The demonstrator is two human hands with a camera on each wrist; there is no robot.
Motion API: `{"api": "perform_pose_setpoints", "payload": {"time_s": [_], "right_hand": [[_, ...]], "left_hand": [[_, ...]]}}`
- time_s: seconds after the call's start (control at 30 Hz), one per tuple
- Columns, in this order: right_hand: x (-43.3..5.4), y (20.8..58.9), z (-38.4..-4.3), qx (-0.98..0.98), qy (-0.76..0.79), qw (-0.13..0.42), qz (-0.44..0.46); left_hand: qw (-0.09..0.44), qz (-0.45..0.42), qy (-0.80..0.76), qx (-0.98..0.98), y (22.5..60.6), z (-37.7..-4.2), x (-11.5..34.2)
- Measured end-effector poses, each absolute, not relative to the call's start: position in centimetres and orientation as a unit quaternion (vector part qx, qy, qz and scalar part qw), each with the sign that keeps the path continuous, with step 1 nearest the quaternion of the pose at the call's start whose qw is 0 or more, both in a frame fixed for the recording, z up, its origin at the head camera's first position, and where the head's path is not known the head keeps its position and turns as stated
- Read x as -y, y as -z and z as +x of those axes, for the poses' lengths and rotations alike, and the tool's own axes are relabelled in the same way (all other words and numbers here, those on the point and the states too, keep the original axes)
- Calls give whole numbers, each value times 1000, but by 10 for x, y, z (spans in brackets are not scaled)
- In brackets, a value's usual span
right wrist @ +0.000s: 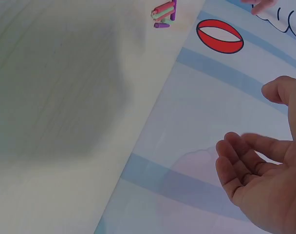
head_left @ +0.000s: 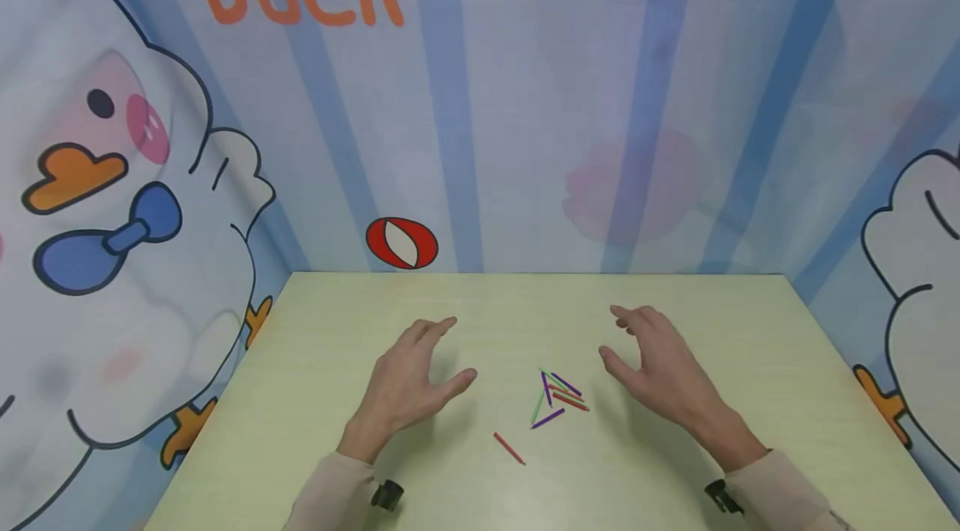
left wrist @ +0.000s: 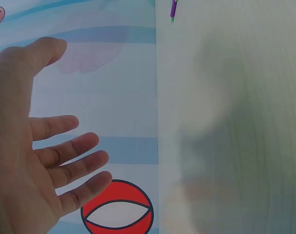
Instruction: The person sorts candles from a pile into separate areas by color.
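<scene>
Thin red, green and purple sticks (head_left: 547, 418) lie in a loose, crossing heap on the table, in the middle of the head view. One separate red stick (head_left: 510, 448) lies nearer the front. My left hand (head_left: 408, 377) hovers to the left of the heap, fingers spread and relaxed, holding nothing. On the other side my right hand (head_left: 663, 364) is raised over the table with thumb and fingers apart, also holding nothing. The right wrist view shows part of the heap (right wrist: 163, 10) at its top edge; the left wrist view catches just a purple stick (left wrist: 173, 9).
The pale wooden table (head_left: 300, 431) ends at the back against a blue-striped cloth (head_left: 517, 97) printed with ducks, a red ball and the word DUCK. More of the cloth hangs at both sides. A small black clip (head_left: 387, 495) is at the left sleeve.
</scene>
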State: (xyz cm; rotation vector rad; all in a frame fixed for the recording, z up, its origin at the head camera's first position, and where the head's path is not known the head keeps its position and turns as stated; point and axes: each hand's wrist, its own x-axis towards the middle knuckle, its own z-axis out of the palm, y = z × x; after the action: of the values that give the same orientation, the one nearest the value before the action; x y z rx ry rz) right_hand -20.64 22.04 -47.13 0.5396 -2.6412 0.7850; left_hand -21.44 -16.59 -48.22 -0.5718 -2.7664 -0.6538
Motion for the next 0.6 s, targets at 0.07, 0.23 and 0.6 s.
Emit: {"api": "perform_pose_setpoints", "payload": {"time_s": [0.07,0.23,0.6], "right_hand": [[-218,472,-205,924,-279,171,197],[-210,478,-201,920,-281,173,211],[-190,490,-190,915,-294,130,244]], "left_hand": [[120,-202,223,946,483,-214,165],[115,-217,235,940,485,-213,162],[82,-240,238,938,495,-208,155]]}}
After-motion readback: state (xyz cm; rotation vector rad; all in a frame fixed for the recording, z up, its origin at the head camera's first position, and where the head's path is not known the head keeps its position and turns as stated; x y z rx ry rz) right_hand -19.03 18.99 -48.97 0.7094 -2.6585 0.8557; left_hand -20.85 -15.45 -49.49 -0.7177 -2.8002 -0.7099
